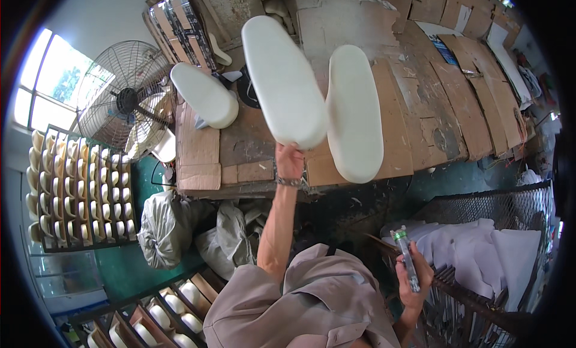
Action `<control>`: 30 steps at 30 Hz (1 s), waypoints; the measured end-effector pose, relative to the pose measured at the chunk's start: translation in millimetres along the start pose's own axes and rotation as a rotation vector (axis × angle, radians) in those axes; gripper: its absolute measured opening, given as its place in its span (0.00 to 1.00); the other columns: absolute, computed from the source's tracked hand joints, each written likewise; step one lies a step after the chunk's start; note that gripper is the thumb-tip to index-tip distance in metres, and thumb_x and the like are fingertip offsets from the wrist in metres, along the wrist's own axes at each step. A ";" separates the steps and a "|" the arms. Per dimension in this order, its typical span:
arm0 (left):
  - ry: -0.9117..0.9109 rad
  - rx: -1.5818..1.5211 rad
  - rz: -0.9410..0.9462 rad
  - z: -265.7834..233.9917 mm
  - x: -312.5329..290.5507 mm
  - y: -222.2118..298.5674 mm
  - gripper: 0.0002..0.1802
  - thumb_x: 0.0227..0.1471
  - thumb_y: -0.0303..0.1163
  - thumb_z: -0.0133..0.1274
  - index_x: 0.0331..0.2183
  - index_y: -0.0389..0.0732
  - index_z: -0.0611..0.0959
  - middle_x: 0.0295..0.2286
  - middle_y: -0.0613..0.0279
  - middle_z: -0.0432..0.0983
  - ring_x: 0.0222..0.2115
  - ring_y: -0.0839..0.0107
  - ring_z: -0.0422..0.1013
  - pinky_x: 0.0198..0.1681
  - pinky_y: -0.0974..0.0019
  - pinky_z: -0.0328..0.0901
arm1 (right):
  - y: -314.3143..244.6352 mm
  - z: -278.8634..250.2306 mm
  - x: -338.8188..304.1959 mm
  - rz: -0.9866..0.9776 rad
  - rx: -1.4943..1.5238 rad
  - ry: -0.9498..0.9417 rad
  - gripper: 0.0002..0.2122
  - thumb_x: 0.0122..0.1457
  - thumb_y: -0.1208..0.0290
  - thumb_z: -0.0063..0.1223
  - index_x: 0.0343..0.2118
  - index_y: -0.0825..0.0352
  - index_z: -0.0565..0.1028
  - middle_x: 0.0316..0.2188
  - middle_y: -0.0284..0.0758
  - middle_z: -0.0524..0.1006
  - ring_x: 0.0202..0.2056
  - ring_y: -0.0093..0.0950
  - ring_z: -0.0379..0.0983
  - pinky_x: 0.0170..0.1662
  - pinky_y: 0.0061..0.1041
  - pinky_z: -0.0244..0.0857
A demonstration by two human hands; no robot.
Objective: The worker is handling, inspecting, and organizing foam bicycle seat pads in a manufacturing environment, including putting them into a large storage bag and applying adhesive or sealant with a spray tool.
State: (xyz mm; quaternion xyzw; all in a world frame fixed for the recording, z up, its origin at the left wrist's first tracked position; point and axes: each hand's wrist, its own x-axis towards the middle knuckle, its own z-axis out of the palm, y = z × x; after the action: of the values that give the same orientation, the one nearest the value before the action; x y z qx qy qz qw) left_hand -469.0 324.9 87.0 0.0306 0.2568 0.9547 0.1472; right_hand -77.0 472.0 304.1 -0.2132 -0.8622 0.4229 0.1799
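Note:
My left hand [290, 161] grips the near end of a long white rounded pad [282, 84], which looks like moulded foam and is held up over the table. Just right of it, a second white pad [355, 114], narrower in the middle, lies with its near end at the table's front edge. A shorter white pad [204, 95] rests at the table's left side. Away from the table, on the right, my right hand [416, 282] is closed round a slim, clear tool with a green collar [407, 261]; its exact kind is unclear.
Worn cardboard covers the table [426, 108]. A large caged fan [123, 99] stands left, above a rack of cream pieces [84, 192]. Another loaded rack [144, 318] is at lower left. Grey sacks [168, 228] sit below the table; a mesh bin [498, 204] holds white sheets at right.

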 end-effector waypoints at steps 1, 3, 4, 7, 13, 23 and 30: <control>0.011 -0.018 0.019 -17.4 27.5 7.3 0.30 0.47 0.16 0.49 0.54 0.38 0.70 0.45 0.59 0.75 0.45 0.63 0.75 0.43 0.60 0.75 | 3.4 12.0 4.4 -0.001 -0.010 0.008 0.21 0.55 0.79 0.58 0.53 0.78 0.73 0.31 0.47 0.79 0.32 0.38 0.79 0.38 0.31 0.71; 0.038 -0.027 0.049 -37.4 82.3 18.4 0.29 0.47 0.16 0.50 0.53 0.40 0.71 0.43 0.61 0.76 0.43 0.63 0.75 0.41 0.60 0.75 | 22.6 42.4 12.5 -0.028 0.000 0.026 0.22 0.56 0.78 0.59 0.53 0.78 0.73 0.33 0.48 0.79 0.32 0.40 0.78 0.37 0.33 0.71; 0.055 -0.019 0.063 -44.3 109.1 23.2 0.29 0.46 0.16 0.50 0.52 0.40 0.72 0.42 0.62 0.76 0.42 0.63 0.75 0.40 0.60 0.75 | 40.2 58.9 13.4 -0.059 -0.035 0.033 0.21 0.56 0.78 0.58 0.54 0.78 0.72 0.34 0.49 0.79 0.32 0.42 0.78 0.37 0.34 0.71; 0.056 0.030 0.086 -99.2 192.0 63.2 0.29 0.46 0.16 0.50 0.52 0.41 0.73 0.42 0.61 0.76 0.42 0.61 0.75 0.44 0.58 0.74 | 83.5 113.8 21.0 -0.091 -0.060 -0.042 0.26 0.50 0.84 0.56 0.56 0.73 0.72 0.36 0.49 0.79 0.36 0.45 0.78 0.40 0.36 0.71; 0.180 0.099 0.005 -146.6 278.8 64.5 0.28 0.47 0.17 0.50 0.52 0.38 0.72 0.48 0.53 0.74 0.50 0.53 0.71 0.51 0.49 0.70 | 147.0 199.8 -16.3 0.004 -0.234 -0.362 0.31 0.51 0.74 0.57 0.61 0.65 0.68 0.44 0.47 0.78 0.43 0.45 0.77 0.43 0.37 0.74; 0.282 0.214 -0.069 -189.9 230.2 64.3 0.33 0.56 0.24 0.53 0.62 0.38 0.62 0.56 0.50 0.68 0.58 0.53 0.64 0.60 0.47 0.63 | 147.3 224.7 -14.2 0.090 -0.203 -0.391 0.33 0.50 0.71 0.60 0.63 0.61 0.66 0.43 0.46 0.77 0.42 0.45 0.77 0.42 0.38 0.73; 0.277 0.171 -0.322 -190.2 49.1 54.2 0.34 0.59 0.32 0.56 0.62 0.37 0.62 0.53 0.50 0.72 0.54 0.55 0.70 0.55 0.51 0.69 | 111.5 169.8 3.1 0.122 -0.121 -0.055 0.28 0.52 0.83 0.57 0.59 0.67 0.70 0.36 0.46 0.77 0.35 0.44 0.76 0.40 0.33 0.71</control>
State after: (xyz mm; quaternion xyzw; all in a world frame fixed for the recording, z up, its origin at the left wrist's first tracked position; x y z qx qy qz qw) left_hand -555.7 203.2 -51.5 -0.1296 0.3563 0.8887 0.2580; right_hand -138.8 424.3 116.5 -0.2642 -0.8762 0.3858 0.1170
